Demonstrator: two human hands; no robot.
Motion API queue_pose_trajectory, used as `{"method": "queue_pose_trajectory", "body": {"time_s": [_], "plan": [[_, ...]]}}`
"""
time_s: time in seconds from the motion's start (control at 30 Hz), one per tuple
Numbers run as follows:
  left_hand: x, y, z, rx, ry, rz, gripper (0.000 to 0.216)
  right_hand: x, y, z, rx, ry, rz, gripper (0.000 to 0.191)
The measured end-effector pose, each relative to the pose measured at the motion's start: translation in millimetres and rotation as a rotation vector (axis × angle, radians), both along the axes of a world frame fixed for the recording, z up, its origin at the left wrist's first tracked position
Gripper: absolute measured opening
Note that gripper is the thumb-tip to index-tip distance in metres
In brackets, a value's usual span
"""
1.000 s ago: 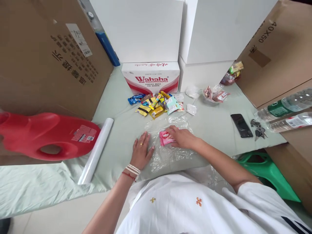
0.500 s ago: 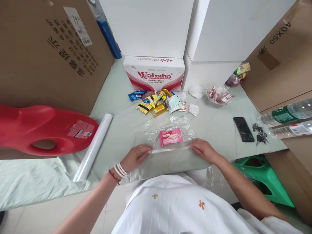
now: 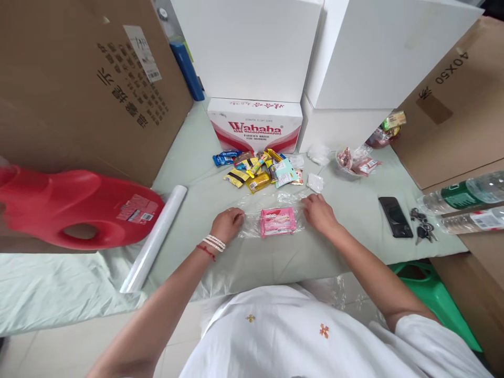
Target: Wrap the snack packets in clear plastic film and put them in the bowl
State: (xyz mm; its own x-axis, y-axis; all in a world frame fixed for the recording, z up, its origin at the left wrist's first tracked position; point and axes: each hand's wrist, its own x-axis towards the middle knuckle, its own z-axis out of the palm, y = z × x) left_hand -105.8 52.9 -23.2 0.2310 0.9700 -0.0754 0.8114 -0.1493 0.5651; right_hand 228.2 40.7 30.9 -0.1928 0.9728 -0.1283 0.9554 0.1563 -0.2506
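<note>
A pink nabati wafer pack (image 3: 277,221) lies flat on the pale green cloth, partly wrapped by a sheet of clear plastic film (image 3: 249,224). My left hand (image 3: 228,224) pinches the film at its left side. On the right side, the fingers of my right hand (image 3: 317,211) are closed on the film's edge. The film is wrinkled and hard to trace behind the pack. Just beyond it is a heap of wrapped snacks (image 3: 259,181), with a small white packet (image 3: 315,182) to its right.
A red jug (image 3: 114,207) and a white roll (image 3: 155,236) lie on the left. A Wahaha box (image 3: 255,126) stands behind the snacks. Rightward are a bowl of snacks (image 3: 348,164), a phone (image 3: 395,217), keys (image 3: 424,228) and plastic bottles (image 3: 464,193). A green stool (image 3: 441,299) stands below.
Both hands have moved away from my body, carrying the near edge of the film up over the wafer pack. The camera view has shifted slightly.
</note>
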Motion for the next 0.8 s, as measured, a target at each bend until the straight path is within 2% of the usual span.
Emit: {"method": "queue_pose_trajectory", "body": {"time_s": [0.07,0.1,0.17,0.23,0.3,0.33,0.4,0.47,0.57,0.67,0.73,0.8], "plan": [[-0.7,-3.4,2.3,0.091,-0.014,0.134,0.033,-11.1,-3.8,5.2,0.128,0.083,0.06,0.033],[-1.3,-5.6,5.1,0.174,-0.016,0.222,0.033,-18.0,-4.4,5.8,0.133,0.145,0.123,0.034],[-1.4,-13.1,14.1,0.385,-0.002,0.389,0.03,-32.9,-3.4,2.7,0.068,0.231,0.251,0.033],[2.3,-26.3,25.8,0.59,0.023,0.473,0.027,-45.3,-0.9,-4.3,-0.019,0.253,0.294,0.03],[12.6,-44.6,36.2,0.733,0.031,0.402,0.024,-52.1,1.3,-10.6,-0.067,0.255,0.274,0.027],[20.6,-54.3,39.5,0.762,0.031,0.294,0.024,-53.1,2.1,-12.3,-0.074,0.258,0.26,0.027],[40.8,-70.2,40.7,0.706,0.045,-0.013,0.031,-51.7,4.4,-12.1,-0.076,0.253,0.258,0.026],[61.8,-77.6,35.1,0.565,0.103,-0.2,0.043,-48.9,9.9,-8.5,-0.082,0.222,0.29,0.025],[82.3,-74.1,21.9,0.374,0.195,-0.236,0.052,-50.5,27.1,-4.1,-0.027,0.137,0.279,0.03],[85.9,-66.0,13.9,0.301,0.242,-0.248,0.053,-63.0,49.7,-6.4,0.015,0.025,0.178,0.043],[84.3,-63.3,13.0,0.305,0.253,-0.26,0.051,-73.7,63.0,-9.0,-0.055,-0.032,0.149,0.048],[83.0,-63.3,13.5,0.308,0.261,-0.266,0.049,-81.3,71.9,-8.5,-0.138,-0.049,0.158,0.039]]}}
